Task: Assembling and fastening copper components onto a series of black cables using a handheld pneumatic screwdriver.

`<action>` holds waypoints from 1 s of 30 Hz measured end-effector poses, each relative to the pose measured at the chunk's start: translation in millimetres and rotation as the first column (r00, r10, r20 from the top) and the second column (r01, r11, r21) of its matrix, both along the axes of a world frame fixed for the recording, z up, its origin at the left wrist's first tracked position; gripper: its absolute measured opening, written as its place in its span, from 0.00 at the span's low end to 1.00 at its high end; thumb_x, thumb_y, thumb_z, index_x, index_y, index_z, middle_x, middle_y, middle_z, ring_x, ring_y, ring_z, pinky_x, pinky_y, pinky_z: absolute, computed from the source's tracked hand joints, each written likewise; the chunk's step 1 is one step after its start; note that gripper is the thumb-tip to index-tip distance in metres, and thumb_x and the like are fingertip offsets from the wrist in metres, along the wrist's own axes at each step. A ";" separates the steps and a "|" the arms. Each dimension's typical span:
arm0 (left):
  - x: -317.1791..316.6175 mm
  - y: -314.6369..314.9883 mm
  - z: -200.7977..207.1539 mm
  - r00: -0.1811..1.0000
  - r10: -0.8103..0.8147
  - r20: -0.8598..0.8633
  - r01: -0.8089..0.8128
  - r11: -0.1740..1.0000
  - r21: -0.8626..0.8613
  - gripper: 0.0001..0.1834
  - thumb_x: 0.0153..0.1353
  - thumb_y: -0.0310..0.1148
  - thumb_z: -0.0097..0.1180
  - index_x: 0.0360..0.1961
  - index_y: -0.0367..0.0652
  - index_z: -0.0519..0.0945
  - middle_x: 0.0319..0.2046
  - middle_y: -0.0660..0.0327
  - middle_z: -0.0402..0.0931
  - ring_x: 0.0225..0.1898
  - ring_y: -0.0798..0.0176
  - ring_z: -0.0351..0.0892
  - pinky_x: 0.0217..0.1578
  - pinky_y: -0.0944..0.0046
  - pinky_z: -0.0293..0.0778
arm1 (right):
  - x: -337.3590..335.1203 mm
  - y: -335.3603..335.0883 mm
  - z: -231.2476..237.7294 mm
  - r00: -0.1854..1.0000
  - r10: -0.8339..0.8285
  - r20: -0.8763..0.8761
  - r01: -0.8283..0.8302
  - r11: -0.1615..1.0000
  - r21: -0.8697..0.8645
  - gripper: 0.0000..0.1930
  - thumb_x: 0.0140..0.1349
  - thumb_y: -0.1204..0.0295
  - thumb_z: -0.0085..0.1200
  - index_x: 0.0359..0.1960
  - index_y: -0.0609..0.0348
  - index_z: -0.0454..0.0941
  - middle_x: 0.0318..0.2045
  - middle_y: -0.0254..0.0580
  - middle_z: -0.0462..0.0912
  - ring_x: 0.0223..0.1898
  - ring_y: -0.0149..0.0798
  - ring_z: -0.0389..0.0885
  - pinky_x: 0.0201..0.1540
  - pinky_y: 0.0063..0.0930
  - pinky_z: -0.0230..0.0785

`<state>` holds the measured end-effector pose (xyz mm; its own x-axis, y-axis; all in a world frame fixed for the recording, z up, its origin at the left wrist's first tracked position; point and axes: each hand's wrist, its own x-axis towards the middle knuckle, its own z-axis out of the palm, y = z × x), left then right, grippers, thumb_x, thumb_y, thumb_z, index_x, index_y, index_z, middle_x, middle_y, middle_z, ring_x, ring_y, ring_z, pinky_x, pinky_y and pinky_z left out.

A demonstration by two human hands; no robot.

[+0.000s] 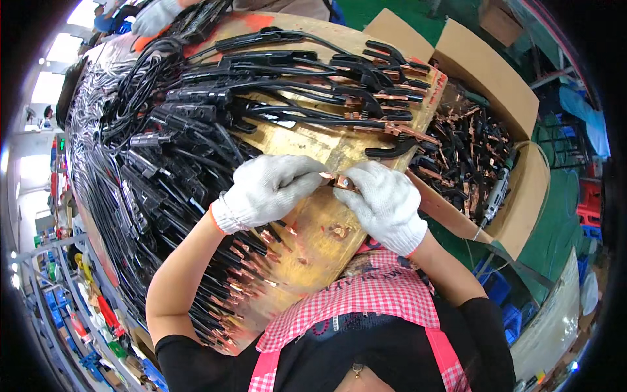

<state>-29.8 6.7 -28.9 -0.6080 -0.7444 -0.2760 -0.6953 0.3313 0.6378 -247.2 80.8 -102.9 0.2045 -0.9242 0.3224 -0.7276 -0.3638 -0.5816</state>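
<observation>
Both my hands wear white knitted gloves and meet above the near part of the wooden table. My left hand (277, 186) is closed, pinching a cable whose bare copper end (326, 175) shows at the fingertips. Closed on a small copper clamp piece (345, 183) with a screw is my right hand (382, 199). The copper end and the clamp piece are very close together; whether they touch I cannot tell. Beyond my hands lie several black-handled clamps with copper jaws (392, 127), their cables running left. Copper bits (337, 231) lie on the table near my right wrist.
Right of the table stands an open cardboard box (522, 166) with many black and copper clamps (460, 147). A grey power tool (498, 196) rests at its side. Black cables (104, 163) heap the left side. Another person's gloved hand (155, 17) is at the far left.
</observation>
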 end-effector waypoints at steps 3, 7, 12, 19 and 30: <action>0.6 2.8 -1.9 0.999 0.032 0.020 -0.032 1.000 -0.002 0.12 0.67 0.38 0.58 0.47 0.48 0.86 0.31 0.55 0.84 0.31 0.55 0.85 0.34 0.60 0.78 | 6.8 -1.7 -1.8 1.000 0.011 0.016 -0.011 1.000 -0.012 0.12 0.60 0.59 0.64 0.38 0.51 0.80 0.31 0.40 0.78 0.33 0.46 0.81 0.35 0.40 0.73; 0.6 1.2 0.2 0.998 0.032 0.053 -0.034 0.999 0.032 0.12 0.66 0.39 0.59 0.46 0.49 0.86 0.30 0.54 0.84 0.31 0.55 0.85 0.34 0.60 0.78 | 11.0 -4.1 -4.8 0.998 0.013 0.069 -0.013 1.000 -0.009 0.13 0.60 0.60 0.64 0.39 0.52 0.80 0.32 0.40 0.79 0.34 0.47 0.81 0.36 0.40 0.73; -0.8 0.6 -0.1 0.997 -0.011 0.074 0.011 1.000 0.001 0.12 0.66 0.39 0.59 0.46 0.49 0.87 0.30 0.54 0.84 0.31 0.53 0.85 0.34 0.59 0.79 | 7.7 -6.3 -9.9 0.976 0.076 0.205 -0.075 0.997 -0.012 0.13 0.59 0.60 0.65 0.39 0.52 0.80 0.34 0.41 0.81 0.34 0.48 0.82 0.36 0.41 0.73; -4.1 -0.2 -1.2 0.995 -0.026 0.093 0.024 0.999 0.022 0.11 0.66 0.38 0.59 0.44 0.48 0.87 0.31 0.53 0.84 0.33 0.51 0.86 0.35 0.58 0.79 | 1.6 -6.3 -15.6 0.966 0.102 0.237 -0.107 0.994 0.012 0.13 0.59 0.61 0.64 0.41 0.51 0.80 0.34 0.40 0.81 0.36 0.48 0.82 0.37 0.42 0.73; -10.9 -13.7 3.5 0.959 -0.037 0.282 -0.060 0.942 0.329 0.15 0.65 0.47 0.55 0.41 0.51 0.88 0.29 0.58 0.85 0.32 0.59 0.87 0.38 0.60 0.80 | 2.4 -23.4 -16.2 0.971 0.225 -0.077 -0.234 0.964 -0.129 0.14 0.55 0.60 0.63 0.42 0.47 0.80 0.34 0.35 0.79 0.36 0.42 0.81 0.38 0.41 0.71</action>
<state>-40.7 -7.0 -25.4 -0.4615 -0.5869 -0.6652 -0.8637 0.1261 0.4879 -244.8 57.4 -119.1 0.4291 -0.7986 0.4221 -0.6481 -0.5977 -0.4719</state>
